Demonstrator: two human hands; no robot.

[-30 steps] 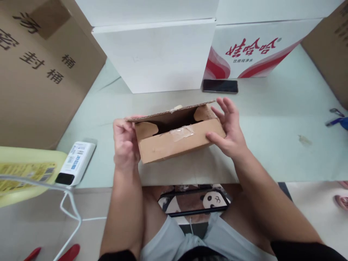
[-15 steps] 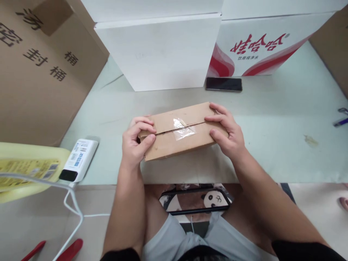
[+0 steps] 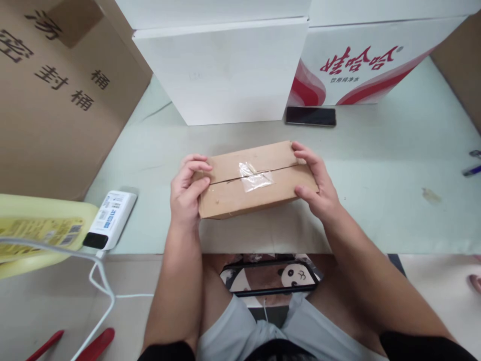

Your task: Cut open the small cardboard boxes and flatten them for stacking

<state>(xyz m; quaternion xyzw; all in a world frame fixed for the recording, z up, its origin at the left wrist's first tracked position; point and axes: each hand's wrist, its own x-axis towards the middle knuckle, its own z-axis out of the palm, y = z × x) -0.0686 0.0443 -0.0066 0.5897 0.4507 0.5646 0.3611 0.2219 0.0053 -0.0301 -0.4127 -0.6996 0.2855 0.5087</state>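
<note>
A small brown cardboard box [image 3: 255,180] lies on the pale green table [image 3: 376,190] in front of me, its two top flaps closed with a scrap of clear tape across the seam. My left hand [image 3: 187,193] grips the box's left end, fingers curled over the top and thumb on the front. My right hand [image 3: 314,180] holds the right end the same way, fingers over the top edge.
A large brown carton [image 3: 56,95] stands at the left, white cartons [image 3: 225,70] behind, one with red print [image 3: 356,65]. A black phone [image 3: 310,116] lies behind the box. A white power bank [image 3: 110,219] with cable sits at the left edge, and another phone [image 3: 268,278] rests on my lap.
The box's top flaps, open a second ago, have been folded shut. Both hands moved from the flaps to gripping the box's ends, and the box settled flat.
</note>
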